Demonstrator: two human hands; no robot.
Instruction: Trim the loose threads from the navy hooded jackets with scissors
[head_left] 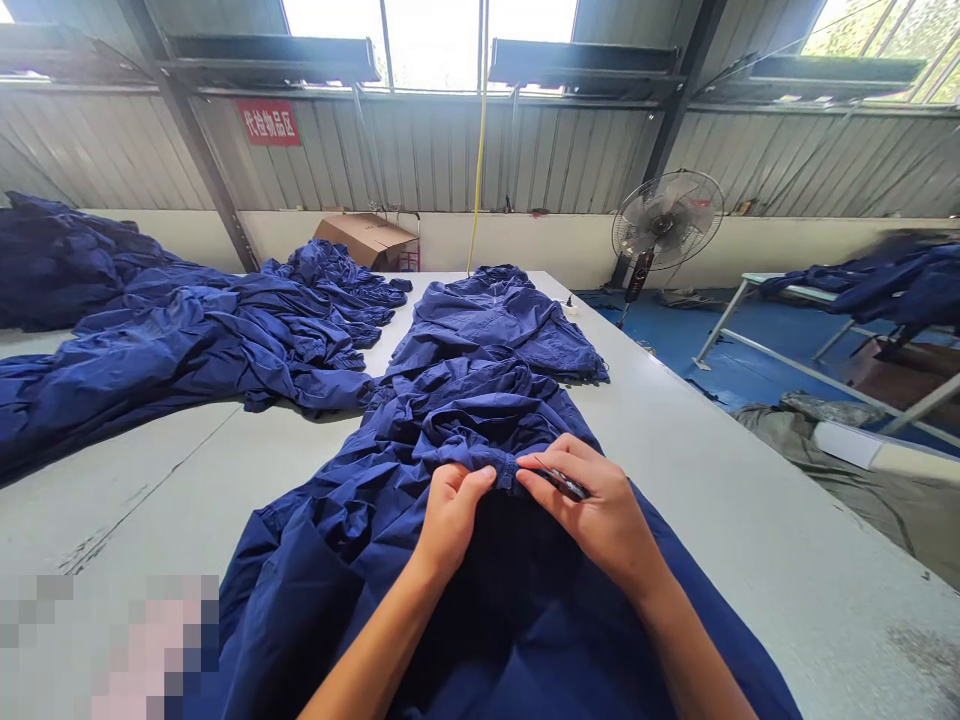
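Observation:
A dark blue garment [480,600] is spread over the table in front of me, its upper part bunched up. My left hand [454,510] is closed, pinching a gathered, stitched edge [504,468] of the cloth between thumb and fingers. Just to the right, my right hand [592,500] pinches at the same edge with thumb and forefinger. Small black thread snips [566,484] lie within the right hand's grip, mostly covered by the fingers. The blades are hard to make out.
Heaps of blue garments [195,340] cover the table's left side, and another folded garment [495,320] lies straight ahead. The white table [750,520] has its edge on the right. Beyond stand a fan [667,220], a cardboard box [367,240] and a rack with blue clothes [885,280].

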